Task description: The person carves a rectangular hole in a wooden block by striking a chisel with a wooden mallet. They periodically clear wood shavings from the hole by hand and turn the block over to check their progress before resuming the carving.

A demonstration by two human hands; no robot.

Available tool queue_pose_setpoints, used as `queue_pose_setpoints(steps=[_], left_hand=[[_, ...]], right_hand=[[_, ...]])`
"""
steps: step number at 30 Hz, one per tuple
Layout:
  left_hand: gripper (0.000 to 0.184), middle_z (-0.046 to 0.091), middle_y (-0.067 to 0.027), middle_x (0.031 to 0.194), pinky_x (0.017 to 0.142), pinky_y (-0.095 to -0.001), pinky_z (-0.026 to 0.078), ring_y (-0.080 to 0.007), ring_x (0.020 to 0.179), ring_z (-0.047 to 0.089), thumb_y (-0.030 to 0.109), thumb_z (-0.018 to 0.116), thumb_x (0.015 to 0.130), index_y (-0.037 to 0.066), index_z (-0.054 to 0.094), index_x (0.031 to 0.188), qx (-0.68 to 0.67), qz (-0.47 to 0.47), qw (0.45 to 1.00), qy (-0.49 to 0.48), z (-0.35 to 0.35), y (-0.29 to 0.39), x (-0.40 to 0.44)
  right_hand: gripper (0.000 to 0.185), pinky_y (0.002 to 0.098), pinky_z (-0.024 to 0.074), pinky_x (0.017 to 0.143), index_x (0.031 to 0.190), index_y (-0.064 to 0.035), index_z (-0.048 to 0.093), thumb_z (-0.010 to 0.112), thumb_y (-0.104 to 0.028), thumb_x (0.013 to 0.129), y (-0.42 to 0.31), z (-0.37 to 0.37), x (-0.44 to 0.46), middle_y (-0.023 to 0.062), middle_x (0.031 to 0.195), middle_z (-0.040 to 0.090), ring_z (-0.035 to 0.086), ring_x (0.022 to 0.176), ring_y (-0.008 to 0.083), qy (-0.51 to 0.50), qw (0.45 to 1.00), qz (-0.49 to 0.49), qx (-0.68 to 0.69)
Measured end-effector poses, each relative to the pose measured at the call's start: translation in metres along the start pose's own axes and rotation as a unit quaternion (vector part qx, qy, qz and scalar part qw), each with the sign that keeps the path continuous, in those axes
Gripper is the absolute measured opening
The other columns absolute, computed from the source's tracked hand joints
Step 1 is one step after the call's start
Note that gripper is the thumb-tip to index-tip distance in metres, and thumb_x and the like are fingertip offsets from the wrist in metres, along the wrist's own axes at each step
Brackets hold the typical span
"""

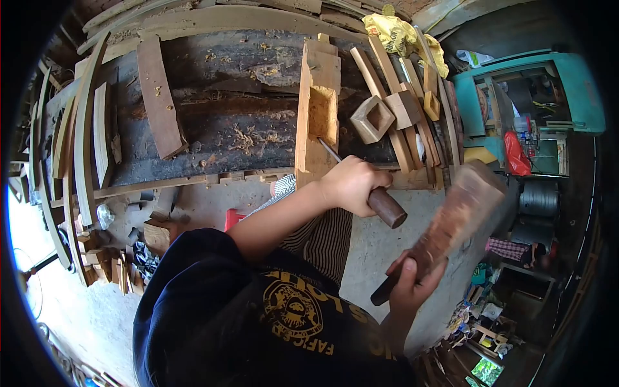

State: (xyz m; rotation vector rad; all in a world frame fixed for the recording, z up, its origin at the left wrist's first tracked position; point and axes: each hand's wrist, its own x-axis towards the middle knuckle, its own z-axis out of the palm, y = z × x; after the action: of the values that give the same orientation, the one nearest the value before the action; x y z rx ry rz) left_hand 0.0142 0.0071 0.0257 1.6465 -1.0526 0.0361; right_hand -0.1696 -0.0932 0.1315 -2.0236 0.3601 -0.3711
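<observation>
So the wooden block (314,161) sits across the dark worktop (138,151), with a deep rectangular pocket (322,113) cut in its top, pale and rough inside. The left hand (354,184) has its fingers wrapped round the chisel (389,209), whose blade slants to the near end of that pocket; can't really tell how deep the tip sits. The right hand (416,284) has its fingers clamped on the handle of a chunky wooden mallet (456,209), off to the right of the chisel and touching nothing else, its head pretty blurry. Just right of the block there's a chunky hollow frame (362,128), open through the middle, and a smaller frame (432,108) farther right among the wood strips (400,151). The yellow bag (392,31) at the far edge is crumpled, so its print isn't readable and neither are the contents. Same deal with the red bag (516,155) by the teal cabinet (577,84). The dark shirt (219,322) has a round yellow emblem plus letters, something like "LOU" and "FAFIC", the rest lost in folds. A person in a checked top (509,247) at far right is partly hidden and blurry.
</observation>
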Motion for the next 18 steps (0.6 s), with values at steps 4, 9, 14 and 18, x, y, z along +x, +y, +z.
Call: queue_pose_setpoints(steps=[4, 9, 14, 18], left_hand=[[0.029, 0.059, -0.0094, 0.063, 0.057, -0.0397, 0.050, -0.0325, 0.062, 0.061, 0.022, 0.072, 0.051, 0.009, 0.058, 0.073, 0.005, 0.011, 1.000, -0.013, 0.003, -0.003, -0.006], [0.031, 0.064, -0.0106, 0.068, 0.062, -0.0405, 0.052, -0.0312, 0.065, 0.064, 0.025, 0.070, 0.050, 0.010, 0.064, 0.077, 0.035, 0.035, 0.998, -0.034, 0.006, -0.008, -0.010], [0.037, 0.064, -0.0104, 0.072, 0.064, -0.0390, 0.052, -0.0311, 0.068, 0.064, 0.021, 0.069, 0.048, 0.007, 0.061, 0.082, 0.030, 0.035, 0.998, -0.043, 0.004, -0.008, -0.011], [0.033, 0.060, -0.0084, 0.068, 0.061, -0.0391, 0.051, -0.0300, 0.064, 0.062, 0.020, 0.069, 0.048, 0.009, 0.058, 0.077, 0.046, 0.085, 0.995, -0.034, 0.003, -0.009, -0.012]], right_hand=[[0.035, 0.0263, 0.0453, 0.049, 0.118, 0.0002, 0.035, 0.050, -0.018, 0.092, -0.004, 0.003, 0.002, 0.0100, 0.073, 0.053, 0.053, 0.055, 0.0157, 0.088, 0.986, -0.129, 0.064], [0.039, 0.0310, 0.0496, 0.067, 0.114, 0.0024, 0.044, 0.066, -0.014, 0.086, 0.036, 0.009, -0.013, 0.0137, 0.084, 0.063, 0.062, 0.077, 0.0160, 0.002, 0.995, 0.082, -0.061], [0.025, 0.0234, 0.0467, 0.053, 0.107, -0.0013, 0.041, 0.057, -0.006, 0.089, 0.034, 0.010, -0.016, 0.0044, 0.078, 0.054, 0.053, 0.059, 0.0079, 0.002, 0.998, 0.063, -0.030], [0.022, 0.0226, 0.0467, 0.053, 0.106, -0.0015, 0.041, 0.055, -0.006, 0.091, 0.037, 0.011, -0.020, 0.0048, 0.081, 0.053, 0.053, 0.060, 0.0082, 0.012, 0.998, 0.054, -0.003]])
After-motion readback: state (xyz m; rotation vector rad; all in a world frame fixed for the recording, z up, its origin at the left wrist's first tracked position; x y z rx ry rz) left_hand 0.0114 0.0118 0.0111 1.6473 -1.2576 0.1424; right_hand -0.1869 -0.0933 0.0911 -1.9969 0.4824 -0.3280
